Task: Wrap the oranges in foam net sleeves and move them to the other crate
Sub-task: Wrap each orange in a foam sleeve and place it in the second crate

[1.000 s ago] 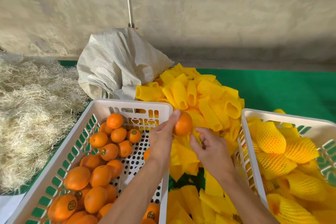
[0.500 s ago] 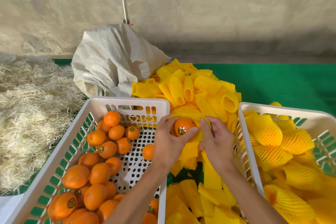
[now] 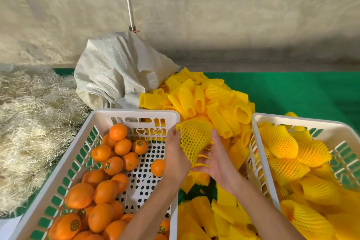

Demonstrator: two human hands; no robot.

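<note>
Both my hands hold one orange wrapped in a stretched yellow foam net sleeve (image 3: 194,138) between the two crates. My left hand (image 3: 176,154) grips its left side and my right hand (image 3: 218,158) cups it from the right and below. The fruit itself is hidden under the net. The left white crate (image 3: 136,115) holds several bare oranges (image 3: 109,163), some with stickers. The right white crate (image 3: 261,122) holds several wrapped oranges (image 3: 280,142).
A heap of empty yellow sleeves (image 3: 212,101) lies behind and between the crates on a green mat (image 3: 292,91). A white woven sack (image 3: 116,72) stands behind the left crate, pale straw (image 3: 31,122) at far left, a concrete wall behind.
The sleeve has been pulled over the orange, which now no longer shows. My right hand slid under the wrapped fruit and my left hand stayed on its left side.
</note>
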